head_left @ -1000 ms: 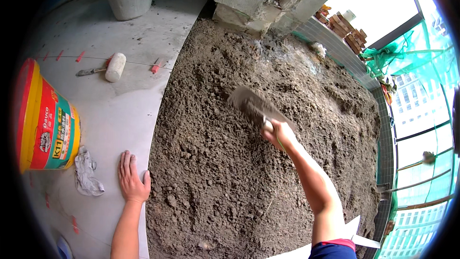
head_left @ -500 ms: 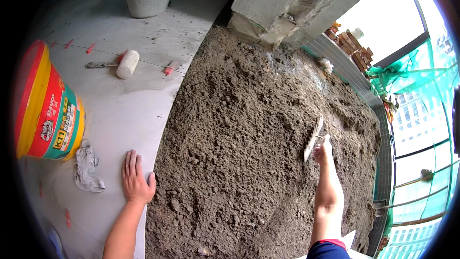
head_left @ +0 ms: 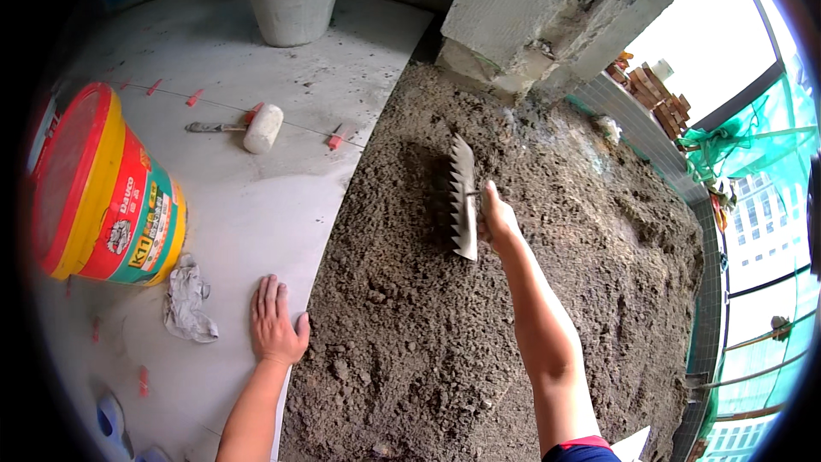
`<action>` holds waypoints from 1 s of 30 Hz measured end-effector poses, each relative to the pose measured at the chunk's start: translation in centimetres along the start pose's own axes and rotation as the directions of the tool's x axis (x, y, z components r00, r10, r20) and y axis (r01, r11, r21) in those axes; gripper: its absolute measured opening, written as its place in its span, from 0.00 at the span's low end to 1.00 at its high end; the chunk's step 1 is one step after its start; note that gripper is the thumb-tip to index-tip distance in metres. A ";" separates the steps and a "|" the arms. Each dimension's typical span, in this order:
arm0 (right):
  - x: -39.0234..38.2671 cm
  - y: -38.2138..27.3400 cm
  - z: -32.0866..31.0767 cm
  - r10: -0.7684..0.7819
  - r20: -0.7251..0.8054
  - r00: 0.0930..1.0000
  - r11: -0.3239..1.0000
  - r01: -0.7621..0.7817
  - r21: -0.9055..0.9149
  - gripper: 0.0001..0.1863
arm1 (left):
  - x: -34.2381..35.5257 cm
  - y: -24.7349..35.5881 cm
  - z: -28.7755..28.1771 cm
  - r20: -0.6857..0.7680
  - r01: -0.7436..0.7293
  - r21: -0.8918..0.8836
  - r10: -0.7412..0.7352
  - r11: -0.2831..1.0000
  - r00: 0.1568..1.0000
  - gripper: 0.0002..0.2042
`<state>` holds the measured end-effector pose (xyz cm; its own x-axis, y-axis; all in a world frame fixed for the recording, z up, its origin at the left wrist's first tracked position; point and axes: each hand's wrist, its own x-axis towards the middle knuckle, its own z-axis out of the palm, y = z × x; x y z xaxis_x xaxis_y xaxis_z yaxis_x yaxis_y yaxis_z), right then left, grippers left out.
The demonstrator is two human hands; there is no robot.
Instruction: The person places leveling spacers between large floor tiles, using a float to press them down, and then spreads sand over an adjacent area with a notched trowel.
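My right hand (head_left: 498, 218) is closed around the handle of a notched trowel (head_left: 464, 197), its toothed edge facing left. The trowel is tilted over the bed of rough, damp mortar (head_left: 410, 334); whether it touches the surface I cannot tell. My left hand (head_left: 278, 325) lies flat, fingers stretched out, on the pale grey floor tiles (head_left: 256, 248) close to their edge with the mortar. A crumpled whitish cloth (head_left: 188, 301) is on the tiles to the left of that hand.
A red, yellow and green bucket (head_left: 120, 197) stands at the left. Beyond it lie a white-headed mallet (head_left: 263, 128) and red tile clips (head_left: 195, 97). A grey bucket (head_left: 295, 4) stands at the back. A concrete column (head_left: 513, 26) borders the mortar; bricks (head_left: 658, 98) are stacked at right.
My right hand has swung the trowel leftward over the mortar, and its toothed edge now shows. The left hand stays flat on the tiles. The whole view has shifted somewhat.
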<state>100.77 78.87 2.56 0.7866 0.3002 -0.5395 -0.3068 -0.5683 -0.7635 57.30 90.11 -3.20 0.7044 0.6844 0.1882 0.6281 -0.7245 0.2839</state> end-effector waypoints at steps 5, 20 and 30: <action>-3.6 -2.3 7.0 -0.109 0.178 0.978 0.977 0.138 -0.162 0.35 | 0.1 -0.2 0.3 -0.012 -0.004 -0.016 0.004 1.000 1.000 0.32; -6.8 3.1 5.6 -0.459 0.586 0.668 0.205 0.722 -0.661 0.24 | 0.1 -0.2 0.0 0.018 0.009 -0.034 -0.009 0.999 1.000 0.32; -5.1 -4.2 7.6 -0.383 0.303 0.873 0.757 0.484 -0.439 0.26 | -0.2 -1.1 -0.3 0.037 0.042 -0.049 -0.041 0.998 0.998 0.31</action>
<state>94.00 85.53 5.80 0.6415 0.7117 -0.2863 0.3837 -0.6208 -0.6837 56.39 90.81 -3.24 0.6901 0.7097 0.1416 0.6405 -0.6900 0.3371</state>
